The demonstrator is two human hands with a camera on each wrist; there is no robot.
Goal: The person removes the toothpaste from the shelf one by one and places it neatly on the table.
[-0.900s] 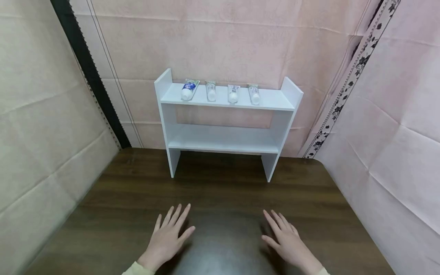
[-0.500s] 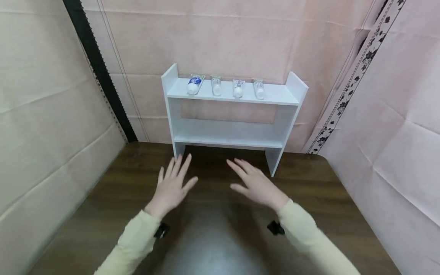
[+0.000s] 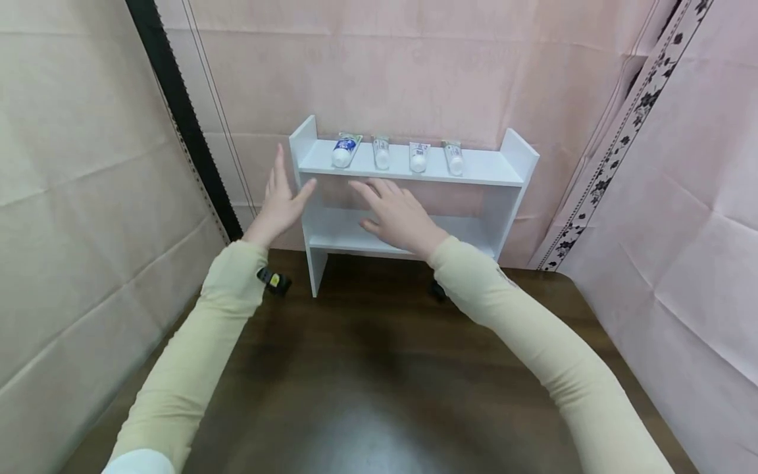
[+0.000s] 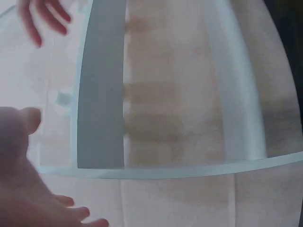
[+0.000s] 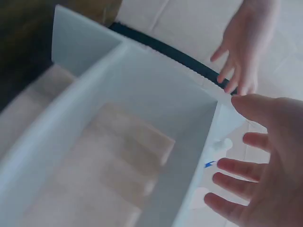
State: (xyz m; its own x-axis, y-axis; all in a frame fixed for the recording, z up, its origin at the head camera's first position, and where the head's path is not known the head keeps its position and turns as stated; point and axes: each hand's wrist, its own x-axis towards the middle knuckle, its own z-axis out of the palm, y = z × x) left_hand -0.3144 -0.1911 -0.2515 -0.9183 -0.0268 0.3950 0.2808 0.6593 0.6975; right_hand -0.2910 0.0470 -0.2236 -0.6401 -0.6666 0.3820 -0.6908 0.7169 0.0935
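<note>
Several white squeeze tubes lie in a row on the top board of a white two-tier shelf (image 3: 488, 172), caps toward me. The leftmost tube (image 3: 345, 151) is wider and has a blue label; beside it are a slim tube (image 3: 381, 154), a short tube (image 3: 418, 158) and another slim tube (image 3: 454, 159). My left hand (image 3: 277, 205) is raised by the shelf's left side panel, fingers extended, holding nothing. My right hand (image 3: 401, 216) hovers before the gap between the boards, fingers extended and apart from the tubes. In the right wrist view, the right hand (image 5: 281, 165) holds nothing.
The shelf stands at the back of a dark brown wooden table (image 3: 355, 368). Pale cloth hangs behind it (image 3: 408, 72) and on both sides, with a black strip (image 3: 183, 118) at left and a floral border (image 3: 628, 125) at right. Each wrist carries a small black camera.
From low over the table's front, both hands have reached forward and up to the shelf. The right hand has also moved left. The tubes stay where they were on the shelf.
</note>
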